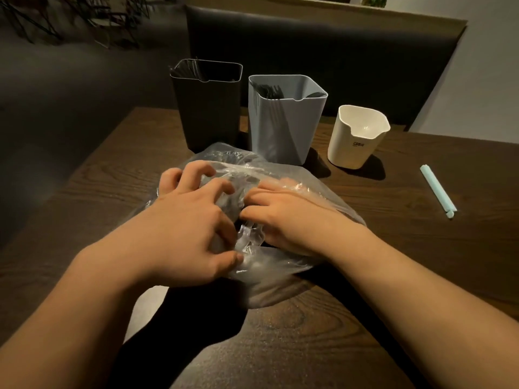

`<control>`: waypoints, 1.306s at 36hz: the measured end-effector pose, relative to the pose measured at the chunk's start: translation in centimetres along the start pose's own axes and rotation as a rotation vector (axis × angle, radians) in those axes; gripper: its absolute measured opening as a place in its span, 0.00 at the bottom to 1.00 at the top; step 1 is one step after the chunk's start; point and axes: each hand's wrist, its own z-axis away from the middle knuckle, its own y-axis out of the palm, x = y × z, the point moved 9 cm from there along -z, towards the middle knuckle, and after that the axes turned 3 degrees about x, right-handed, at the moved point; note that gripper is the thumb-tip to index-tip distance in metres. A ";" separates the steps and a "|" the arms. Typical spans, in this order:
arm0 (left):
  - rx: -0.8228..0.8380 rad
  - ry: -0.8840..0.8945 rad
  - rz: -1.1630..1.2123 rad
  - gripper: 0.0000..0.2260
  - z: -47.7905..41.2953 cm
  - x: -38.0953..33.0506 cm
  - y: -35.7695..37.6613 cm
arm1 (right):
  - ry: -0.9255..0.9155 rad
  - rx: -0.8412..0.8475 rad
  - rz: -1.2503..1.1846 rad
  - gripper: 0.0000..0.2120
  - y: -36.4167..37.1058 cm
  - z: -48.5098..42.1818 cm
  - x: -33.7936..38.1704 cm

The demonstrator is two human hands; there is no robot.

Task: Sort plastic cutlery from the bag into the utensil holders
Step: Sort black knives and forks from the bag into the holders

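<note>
A clear plastic bag [280,276] lies on the wooden table [365,318] in front of me. My left hand [185,228] rests on top of it with curled fingers, thumb pinching the plastic at the bag's mouth. My right hand [283,217] is inside the bag, its fingers seen through the film; what they hold is hidden. Behind the bag stand three holders: a tall black one [207,113] with dark cutlery inside, a grey one [283,127] with black forks showing, and a short white one [356,138] that looks empty.
A pale green bag clip [438,190] lies on the table to the right. A dark padded bench back [323,51] runs behind the holders. The table's left edge drops off near the black holder.
</note>
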 end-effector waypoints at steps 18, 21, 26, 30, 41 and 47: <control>-0.400 0.067 0.445 0.16 -0.2 1.0 -3.3 | 0.452 0.049 -0.512 0.08 -1.1 4.6 -4.4; -0.419 0.059 0.474 0.12 -1.0 -0.2 -4.0 | 0.511 -0.033 -0.780 0.09 -1.7 5.8 -4.9; -0.337 -0.034 0.898 0.21 -3.6 -1.7 -3.4 | 0.578 -0.095 -1.376 0.10 -1.7 8.1 -5.0; -0.300 0.033 1.649 0.28 -5.6 -3.4 -1.4 | 0.551 -0.074 -1.621 0.16 -0.9 8.4 -3.3; -0.430 -0.022 1.867 0.17 -6.4 -4.0 2.7 | 0.526 -0.398 -1.165 0.15 -0.5 7.4 -4.0; -0.451 0.020 1.926 0.18 -6.0 -4.3 2.3 | 0.607 -0.274 -0.874 0.12 0.3 7.8 -4.4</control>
